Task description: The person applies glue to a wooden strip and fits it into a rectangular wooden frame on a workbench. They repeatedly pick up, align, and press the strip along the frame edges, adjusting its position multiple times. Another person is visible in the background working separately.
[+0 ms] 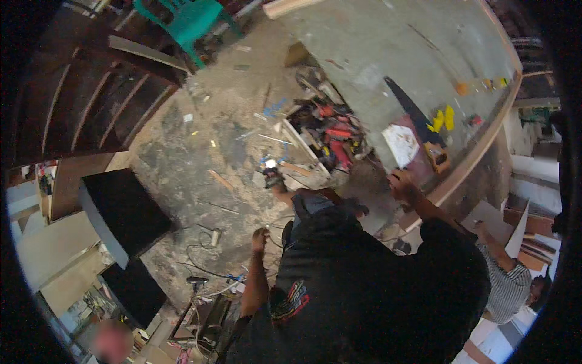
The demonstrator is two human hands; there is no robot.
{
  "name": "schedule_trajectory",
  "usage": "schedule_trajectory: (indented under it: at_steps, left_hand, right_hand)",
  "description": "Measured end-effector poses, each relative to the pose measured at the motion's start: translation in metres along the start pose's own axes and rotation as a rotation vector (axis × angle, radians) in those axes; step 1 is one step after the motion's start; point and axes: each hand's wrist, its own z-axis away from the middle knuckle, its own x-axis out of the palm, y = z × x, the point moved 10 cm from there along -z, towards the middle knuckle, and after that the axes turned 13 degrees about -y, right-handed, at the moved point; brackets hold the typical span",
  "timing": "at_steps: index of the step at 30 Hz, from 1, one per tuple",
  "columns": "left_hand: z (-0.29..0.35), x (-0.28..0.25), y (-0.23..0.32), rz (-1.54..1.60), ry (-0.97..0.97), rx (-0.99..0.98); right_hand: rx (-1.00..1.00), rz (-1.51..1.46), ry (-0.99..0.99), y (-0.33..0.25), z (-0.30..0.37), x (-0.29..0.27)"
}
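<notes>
Okay, far left, a black box (134, 206) on the littered floor (167, 159); next, the left hand (260, 238) hangs, fingers curled, any hold impossible to tell. Then a tray (305, 147) heaped with tools. Now the right hand (401, 184), half curled by the table (370, 42), grip unclear, just beside a white slab (401, 145); right of that, a handsaw (412, 114); far right, a striped-shirted person (509, 288).

Grey tbl (364, 42) w/ handsaw (413, 114), white pc (400, 144), flr (236, 109) w/ tool crate (305, 146), grn chair (185, 25)
</notes>
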Motion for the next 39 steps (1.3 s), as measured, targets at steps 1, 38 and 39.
schedule_trajectory:
  at_steps: [1,38,39]
  left_hand:
    - [0.001,-0.032,0.061,-0.03,0.031,0.205]
    - [-0.388,-0.265,0.937,0.107,-0.162,0.135]
    - [-0.399,-0.249,0.962,0.031,-0.133,0.144]
  right_hand:
    - [0.009,0.072,0.048,-0.002,0.002,-0.004]
    - [1.018,-3.087,1.551,0.047,-0.674,0.003]
    - [0.813,-3.101,1.594,0.051,-0.678,-0.006]
